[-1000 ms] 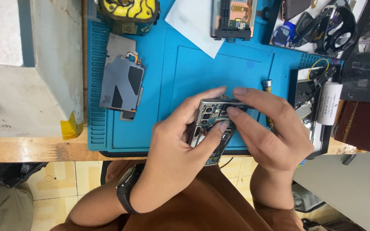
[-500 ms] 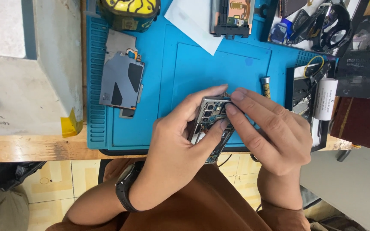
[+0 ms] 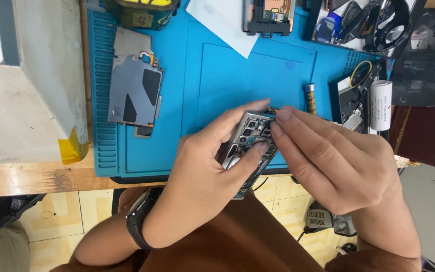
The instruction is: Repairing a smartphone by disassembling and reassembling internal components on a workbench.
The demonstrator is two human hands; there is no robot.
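Note:
An opened phone frame [image 3: 250, 137] with bare camera modules and circuitry hangs over the near edge of the blue work mat [image 3: 227, 75]. My left hand [image 3: 205, 174] grips it from the left, thumb across its lower part and forefinger along the top. My right hand [image 3: 336, 163] comes in from the right, its fingertips pressed on the frame's upper right corner. A black watch sits on my left wrist. The lower end of the frame is hidden behind my left hand.
A grey shielding plate [image 3: 134, 95] lies on the mat's left side. White paper [image 3: 225, 22] and another phone part [image 3: 268, 15] lie at the top. A small brass-tipped tool [image 3: 310, 98], a white cylinder [image 3: 380, 105] and black parts crowd the right. A grey box [image 3: 31, 80] stands left.
Both hands and the phone frame sit slightly higher in view. My right fingers have shifted toward the frame's upper corner. Nothing was picked up or put down.

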